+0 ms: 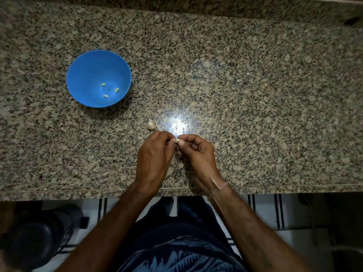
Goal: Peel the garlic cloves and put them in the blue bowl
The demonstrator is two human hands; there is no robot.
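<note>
A blue bowl (84, 63) stands on the speckled granite counter at the left, with three peeled cloves (110, 90) lying in its bottom. Near the counter's front edge my left hand (154, 154) and my right hand (196, 152) meet, fingers curled. Between their fingertips they pinch one small garlic clove (177, 140), mostly hidden by the fingers. Just beyond my left hand a piece of the garlic bulb (151, 125) with its papery skin lies on the counter.
The granite counter (255, 95) runs wide to the right and back to a raised ledge. Its front edge crosses below my wrists. A dark round object (35, 238) sits on the floor at lower left.
</note>
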